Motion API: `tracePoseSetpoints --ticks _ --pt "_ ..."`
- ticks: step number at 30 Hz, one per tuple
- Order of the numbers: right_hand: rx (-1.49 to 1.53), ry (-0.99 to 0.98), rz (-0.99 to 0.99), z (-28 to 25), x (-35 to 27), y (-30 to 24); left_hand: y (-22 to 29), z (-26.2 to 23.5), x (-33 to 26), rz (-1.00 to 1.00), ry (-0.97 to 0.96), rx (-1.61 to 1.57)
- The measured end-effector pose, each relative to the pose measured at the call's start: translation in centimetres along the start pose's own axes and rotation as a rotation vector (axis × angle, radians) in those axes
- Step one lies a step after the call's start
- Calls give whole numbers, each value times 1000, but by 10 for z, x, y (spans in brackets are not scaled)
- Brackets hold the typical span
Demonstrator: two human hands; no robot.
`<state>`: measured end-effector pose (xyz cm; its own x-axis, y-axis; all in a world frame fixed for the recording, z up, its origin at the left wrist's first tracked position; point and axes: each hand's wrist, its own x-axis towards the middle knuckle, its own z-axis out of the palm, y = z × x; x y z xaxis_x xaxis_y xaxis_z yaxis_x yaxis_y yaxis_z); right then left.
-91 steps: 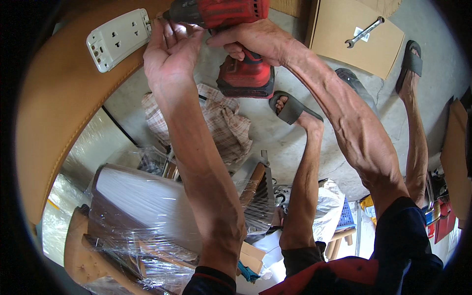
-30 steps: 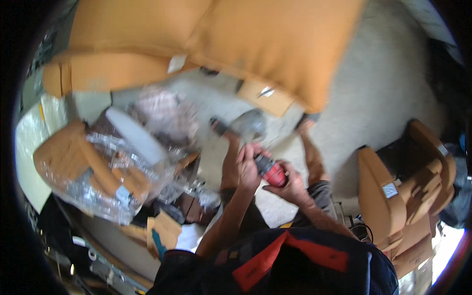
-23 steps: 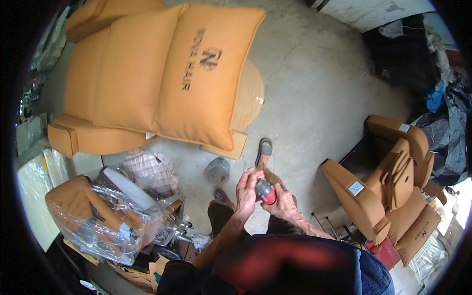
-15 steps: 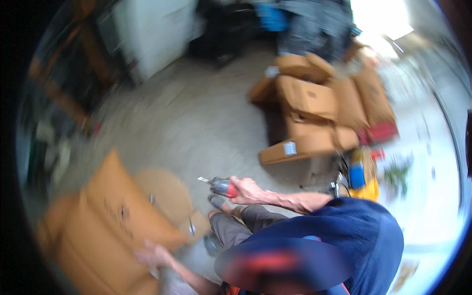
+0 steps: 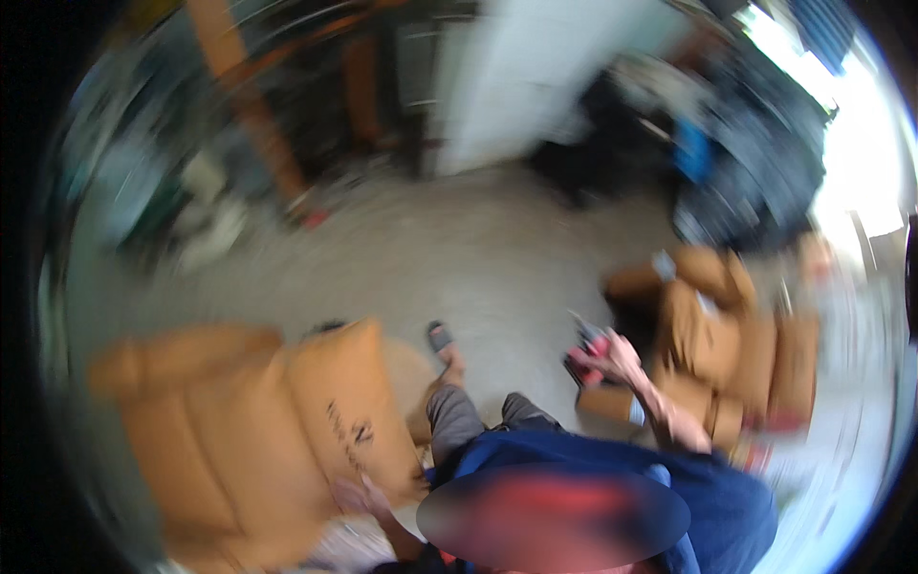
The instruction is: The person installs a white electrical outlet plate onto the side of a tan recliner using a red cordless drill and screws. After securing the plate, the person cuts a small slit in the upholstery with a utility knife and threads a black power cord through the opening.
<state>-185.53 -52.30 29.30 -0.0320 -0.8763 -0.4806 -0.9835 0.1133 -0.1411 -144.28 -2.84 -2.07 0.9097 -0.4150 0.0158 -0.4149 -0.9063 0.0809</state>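
Observation:
In my right hand [image 5: 622, 359] is a red-and-black cordless drill [image 5: 588, 359], its thin bit pointing away from me over the floor. The fingers of that hand are wrapped round the drill's grip. Low on the left, my left hand [image 5: 361, 497] lies against the lower part of a tan sofa [image 5: 316, 421], near dark printed marks on one of its padded sections. Its fingers look spread, though motion smears them, and nothing shows in them.
Tan armchair pieces [image 5: 708, 335] and cushions stand on the right, close past the drill. Dark covered bundles [image 5: 751, 153] are heaped at the far right. A white wall [image 5: 507, 86] and an orange frame [image 5: 253, 105] rise at the back. Grey concrete floor [image 5: 411, 258] lies between.
The whole view has swung to the left, so the tan furniture sits further right. My right hand has gone right with the drill, towards the armchair pieces. My left hand stays by the sofa.

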Motion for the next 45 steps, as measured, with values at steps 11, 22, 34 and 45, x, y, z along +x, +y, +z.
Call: tracePoseSetpoints --ticks 11,22,34,45 --pt "-508 -218 -310 -8 276 -197 -37 -67 79 -701 -694 -729" --pt "-736 -69 -994 18 458 -604 239 -46 260 -1137 -442 -326" --pt "-386 -381 -1499 171 333 -977 357 -35 291 -1627 -216 -209" --pt "-434 -497 -1228 282 144 -1294 153 -76 516 -1992 293 -1044"
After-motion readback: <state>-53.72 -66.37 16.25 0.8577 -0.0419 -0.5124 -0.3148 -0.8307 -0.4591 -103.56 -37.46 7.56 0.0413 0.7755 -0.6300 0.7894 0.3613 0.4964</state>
